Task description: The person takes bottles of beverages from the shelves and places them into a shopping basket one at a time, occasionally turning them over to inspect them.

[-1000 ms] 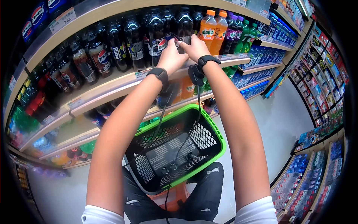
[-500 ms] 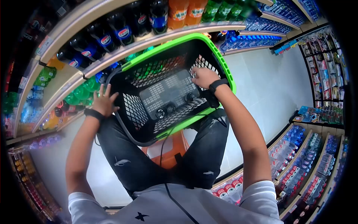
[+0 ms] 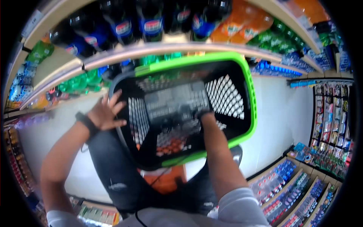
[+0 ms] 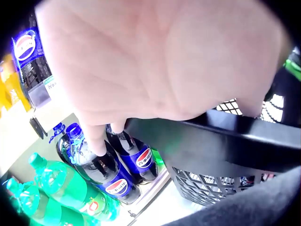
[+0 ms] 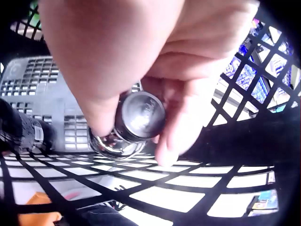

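A black mesh basket with a green rim (image 3: 189,60) sits over the person's knees. My right hand (image 5: 155,47) reaches down inside it, and in the head view the forearm hides most of that hand. In the right wrist view, thumb and fingers pinch a dark bottle (image 5: 142,115) around its black cap, which faces the camera. Beside it in the basket lies another dark bottle (image 5: 28,129). My left hand (image 3: 104,113) is at the basket's left edge with fingers spread. Its palm and fingers overlap the black rim in the left wrist view.
Shelves of cola bottles (image 3: 151,22) curve along the front, with orange soda bottles (image 3: 242,22) at right. Green soda bottles (image 4: 66,183) stand low on the left. A rack of packets (image 3: 332,121) is at far right, and an orange stool (image 3: 162,179) shows below the basket.
Both hands have come down from the bottles on the shelf. The right hand has gone deeper into the basket, while the left stays by its left edge. The head view has shifted.
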Demonstrator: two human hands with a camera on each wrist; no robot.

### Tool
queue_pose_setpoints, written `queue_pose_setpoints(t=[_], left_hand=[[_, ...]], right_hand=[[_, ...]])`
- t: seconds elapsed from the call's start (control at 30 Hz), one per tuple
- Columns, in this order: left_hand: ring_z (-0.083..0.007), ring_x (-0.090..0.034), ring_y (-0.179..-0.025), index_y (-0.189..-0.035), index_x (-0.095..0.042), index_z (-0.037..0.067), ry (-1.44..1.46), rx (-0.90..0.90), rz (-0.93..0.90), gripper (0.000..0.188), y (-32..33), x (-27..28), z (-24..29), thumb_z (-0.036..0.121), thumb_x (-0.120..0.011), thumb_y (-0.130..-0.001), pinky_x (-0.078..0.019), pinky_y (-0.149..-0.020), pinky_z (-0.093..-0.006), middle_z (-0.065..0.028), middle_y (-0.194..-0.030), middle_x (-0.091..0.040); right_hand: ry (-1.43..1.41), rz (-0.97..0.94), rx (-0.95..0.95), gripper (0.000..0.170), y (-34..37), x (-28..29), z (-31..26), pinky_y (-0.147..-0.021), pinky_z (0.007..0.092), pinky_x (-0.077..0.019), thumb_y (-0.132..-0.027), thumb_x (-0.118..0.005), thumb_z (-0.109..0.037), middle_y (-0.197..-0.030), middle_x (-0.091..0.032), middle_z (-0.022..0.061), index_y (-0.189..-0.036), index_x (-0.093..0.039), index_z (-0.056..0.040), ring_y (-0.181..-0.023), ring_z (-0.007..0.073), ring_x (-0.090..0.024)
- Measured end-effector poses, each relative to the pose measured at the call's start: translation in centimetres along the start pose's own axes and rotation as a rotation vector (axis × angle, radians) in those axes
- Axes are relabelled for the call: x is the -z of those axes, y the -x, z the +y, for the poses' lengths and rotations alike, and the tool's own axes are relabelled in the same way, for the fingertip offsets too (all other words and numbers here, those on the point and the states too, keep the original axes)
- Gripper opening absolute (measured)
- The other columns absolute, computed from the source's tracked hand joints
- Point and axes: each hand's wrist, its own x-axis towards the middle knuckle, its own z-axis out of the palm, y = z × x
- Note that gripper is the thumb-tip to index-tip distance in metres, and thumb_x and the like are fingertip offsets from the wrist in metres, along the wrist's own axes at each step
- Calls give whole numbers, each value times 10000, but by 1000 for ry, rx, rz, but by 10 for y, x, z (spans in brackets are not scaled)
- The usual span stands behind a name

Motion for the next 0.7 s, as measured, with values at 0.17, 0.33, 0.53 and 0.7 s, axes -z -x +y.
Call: queue_pose_setpoints(t=[0.17, 0.33, 0.53, 0.7], left_hand=[[-501, -199, -1415, -1453, -409, 205, 227, -94, 2, 794, -11, -25, -15, 708, -508, -846, -296, -1120, -548, -217, -1586, -150], [-549, -158, -1413, -1471, -386, 231, 284, -68, -81, 817, -19, -25, -16, 715, -531, -828, -283, -1119, -590, -203, -1606, -93], [-555, -163, -1421, -1484, -380, 279, 216, -8, -33, 852, -33, -36, -14, 758, -515, -792, -310, -1097, -611, -160, -1624, -113], [-461, -496, -1253, -1484, -373, 219, 164, 74, 138, 794, -7, 15, 39, 581, -634, -827, -445, -1006, -531, -170, -1500, -389]], right_hand=[[-149, 68, -44, 475, -25, -33, 21, -1038, 431, -449, -911, -547, -375, -1368, -576, 113, -1311, -603, -125, -1275, 295, -543], [26, 240, 9, 479, 110, 49, 17, -910, 442, -525, -846, -677, -362, -1135, -682, 200, -1196, -619, -42, -1072, 355, -658], [8, 820, 273, 285, 315, 109, 33, -785, 485, -542, -837, -674, -278, -899, -696, 217, -1019, -673, -59, -877, 387, -673], [153, 1297, 373, 232, 503, 150, 3, -686, 468, -541, -881, -663, -233, -886, -648, 188, -1031, -636, -58, -791, 375, -653]])
